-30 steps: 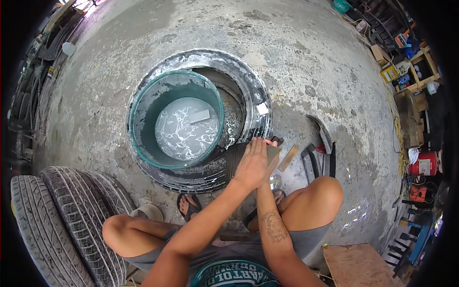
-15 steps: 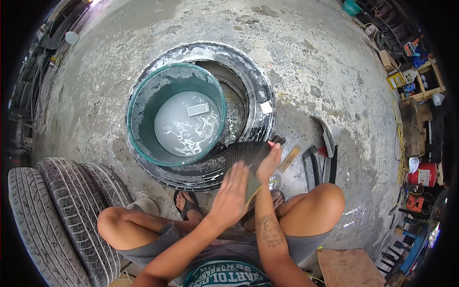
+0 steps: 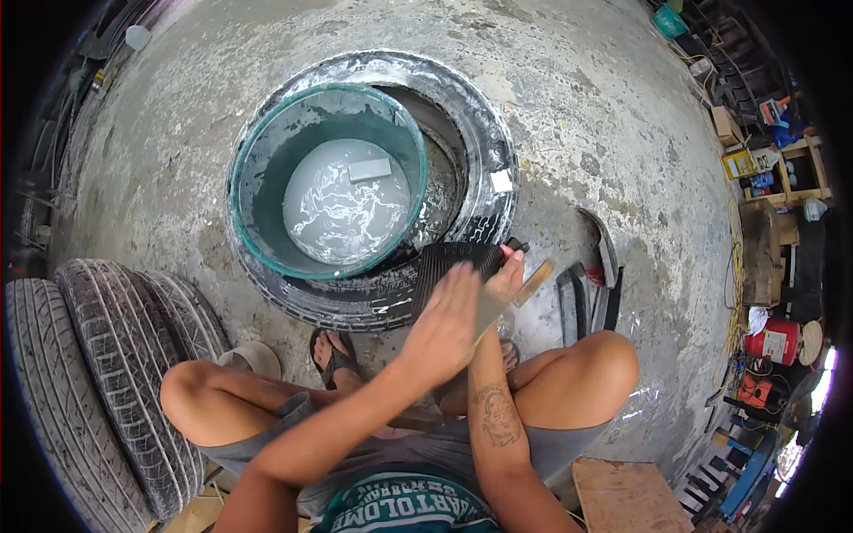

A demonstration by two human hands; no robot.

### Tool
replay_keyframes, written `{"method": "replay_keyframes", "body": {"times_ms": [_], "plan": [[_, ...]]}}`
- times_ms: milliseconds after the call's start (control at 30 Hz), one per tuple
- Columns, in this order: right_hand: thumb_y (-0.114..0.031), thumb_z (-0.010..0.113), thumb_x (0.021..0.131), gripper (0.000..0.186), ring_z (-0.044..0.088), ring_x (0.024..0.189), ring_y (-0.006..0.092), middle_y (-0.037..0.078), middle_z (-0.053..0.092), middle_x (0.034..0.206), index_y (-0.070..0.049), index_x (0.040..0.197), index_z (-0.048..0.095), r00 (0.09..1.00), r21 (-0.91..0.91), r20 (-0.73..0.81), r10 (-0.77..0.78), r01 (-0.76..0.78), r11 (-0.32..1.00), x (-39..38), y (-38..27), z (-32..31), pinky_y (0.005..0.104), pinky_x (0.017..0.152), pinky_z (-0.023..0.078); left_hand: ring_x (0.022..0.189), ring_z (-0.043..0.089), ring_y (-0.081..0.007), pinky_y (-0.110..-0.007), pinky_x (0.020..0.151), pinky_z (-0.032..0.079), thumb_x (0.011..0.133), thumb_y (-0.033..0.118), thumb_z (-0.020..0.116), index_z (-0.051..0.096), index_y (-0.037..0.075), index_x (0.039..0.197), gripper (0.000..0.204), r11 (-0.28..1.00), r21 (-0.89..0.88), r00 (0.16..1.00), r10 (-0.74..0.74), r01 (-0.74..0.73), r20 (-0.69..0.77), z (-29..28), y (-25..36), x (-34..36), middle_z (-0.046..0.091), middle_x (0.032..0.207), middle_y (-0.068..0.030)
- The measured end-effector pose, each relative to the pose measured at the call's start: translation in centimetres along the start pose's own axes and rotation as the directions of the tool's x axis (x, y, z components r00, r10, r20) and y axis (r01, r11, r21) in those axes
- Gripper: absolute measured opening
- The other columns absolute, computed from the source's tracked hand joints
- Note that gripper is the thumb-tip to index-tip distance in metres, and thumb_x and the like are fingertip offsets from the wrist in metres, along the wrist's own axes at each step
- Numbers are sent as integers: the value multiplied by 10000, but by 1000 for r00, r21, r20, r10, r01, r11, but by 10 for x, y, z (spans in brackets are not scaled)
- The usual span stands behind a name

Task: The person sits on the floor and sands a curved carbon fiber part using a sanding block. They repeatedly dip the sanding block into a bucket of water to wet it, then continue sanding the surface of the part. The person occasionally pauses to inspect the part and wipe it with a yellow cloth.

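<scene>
Well, the rubbing looks only part-way through!

Your right hand (image 3: 507, 276) pinches the black ribbed piece (image 3: 453, 258) by its three o'clock edge; the piece sits at twelve from your left hand (image 3: 447, 317), the green tub (image 3: 265, 200) at eleven; left fingers blur over a grey-green sheet (image 3: 490, 311), their grip impossible to tell; how much surface remains doesn't show; since half a second ago, left hand and sheet have slid towards one o'clock, nearer the right hand.

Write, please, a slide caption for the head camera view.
Right hand grips a black ribbed piece near a green tub of grey liquid; blurred left hand holds a grey-green sheet.
</scene>
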State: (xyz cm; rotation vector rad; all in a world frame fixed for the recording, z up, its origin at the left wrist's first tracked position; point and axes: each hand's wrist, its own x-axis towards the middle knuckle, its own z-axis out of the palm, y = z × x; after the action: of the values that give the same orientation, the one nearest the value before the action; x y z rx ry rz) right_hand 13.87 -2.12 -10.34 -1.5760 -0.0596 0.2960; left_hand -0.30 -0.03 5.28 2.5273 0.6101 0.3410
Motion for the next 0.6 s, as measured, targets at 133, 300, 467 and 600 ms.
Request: {"method": "replay_keyframes", "body": {"times_ms": [133, 300, 467, 600], "plan": [[-421, 478, 1126, 416, 547, 933, 150, 60, 629, 968, -45, 1047, 636, 931, 743, 311, 191, -363, 562, -23, -2, 16, 333, 916, 450, 1459, 409, -504, -506, 1248, 299, 898, 128, 555, 410, -244, 1427, 663, 992, 130, 1000, -8, 7, 3, 30, -23, 45, 439, 1515, -396], [-413, 414, 1148, 436, 525, 895, 178, 47, 593, 920, -54, 1035, 636, 992, -199, -9, -127, 123, 972, -18, -25, 7, 327, 873, 440, 1444, 426, -506, -512, 1233, 317, 917, 179, 572, 416, -246, 1428, 682, 998, 4, 998, -60, 60, 37, -7, -1, -45, 456, 1503, -399], [-416, 421, 1143, 433, 562, 955, 195, 70, 642, 983, -55, 1097, 654, 957, 496, 258, 131, -248, 832, -31, 1, 8, 343, 898, 457, 1439, 425, -524, -518, 1223, 331, 937, 183, 569, 419, -268, 1404, 666, 986, 150, 995, -87, 79, 53, 21, -20, 51, 444, 1486, -433], [-407, 422, 1142, 468, 576, 946, 204, 83, 667, 1007, -30, 1073, 691, 999, -101, -31, -39, 36, 994, 3, 10, -7, 343, 912, 460, 1435, 417, -543, -537, 1230, 314, 937, 196, 606, 414, -262, 1413, 687, 999, -23, 999, -45, 45, 7, 6, 5, -8, 421, 1497, -437]]}}
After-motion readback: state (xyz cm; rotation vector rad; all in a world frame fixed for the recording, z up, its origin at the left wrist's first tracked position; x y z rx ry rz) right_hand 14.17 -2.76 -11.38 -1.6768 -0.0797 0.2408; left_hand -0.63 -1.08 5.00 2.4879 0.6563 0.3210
